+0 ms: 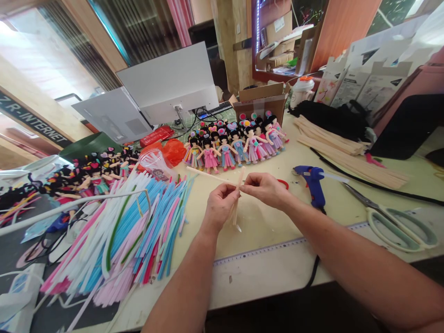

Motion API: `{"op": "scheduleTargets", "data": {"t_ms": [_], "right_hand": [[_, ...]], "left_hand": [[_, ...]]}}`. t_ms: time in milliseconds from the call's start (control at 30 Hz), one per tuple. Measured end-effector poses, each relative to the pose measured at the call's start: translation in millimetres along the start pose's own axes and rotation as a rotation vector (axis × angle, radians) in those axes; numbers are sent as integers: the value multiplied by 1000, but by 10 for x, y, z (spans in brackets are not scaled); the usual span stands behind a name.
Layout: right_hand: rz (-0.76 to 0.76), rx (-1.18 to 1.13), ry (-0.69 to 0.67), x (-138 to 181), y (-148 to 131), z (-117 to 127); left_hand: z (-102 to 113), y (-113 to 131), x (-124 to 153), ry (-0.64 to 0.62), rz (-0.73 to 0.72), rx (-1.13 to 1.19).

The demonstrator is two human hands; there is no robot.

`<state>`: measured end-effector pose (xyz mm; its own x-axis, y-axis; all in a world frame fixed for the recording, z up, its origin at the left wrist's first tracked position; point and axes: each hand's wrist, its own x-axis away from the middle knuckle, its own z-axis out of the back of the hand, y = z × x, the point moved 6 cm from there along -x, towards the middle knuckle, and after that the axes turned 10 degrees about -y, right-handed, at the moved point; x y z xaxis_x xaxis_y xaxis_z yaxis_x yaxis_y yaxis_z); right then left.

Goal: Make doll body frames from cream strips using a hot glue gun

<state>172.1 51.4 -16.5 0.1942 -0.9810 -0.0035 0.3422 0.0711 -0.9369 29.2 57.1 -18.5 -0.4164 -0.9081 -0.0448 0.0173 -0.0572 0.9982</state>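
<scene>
Two crossed sticks point(241, 177) pinched by left hand point(219, 206) and right hand point(266, 189), dolls point(232, 147) at 12 o'clock, glue gun point(314, 184) at 3, coloured strands point(132, 226) at 9.

We see both hands pinching crossed wooden sticks point(238, 194) above the table point(263, 226): left hand point(219, 206), right hand point(264, 188); glue gun point(314, 182) just beside.

bright daylight, upper left | window point(31, 60) glare washed out | soft shadows | edges warped, tilted
</scene>
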Motion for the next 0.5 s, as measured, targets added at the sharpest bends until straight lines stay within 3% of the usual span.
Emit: {"op": "scheduleTargets", "data": {"t_ms": [500], "right_hand": [[-2, -87, -98, -3, -24, -3]], "left_hand": [[39, 41, 9, 57, 43, 83]]}}
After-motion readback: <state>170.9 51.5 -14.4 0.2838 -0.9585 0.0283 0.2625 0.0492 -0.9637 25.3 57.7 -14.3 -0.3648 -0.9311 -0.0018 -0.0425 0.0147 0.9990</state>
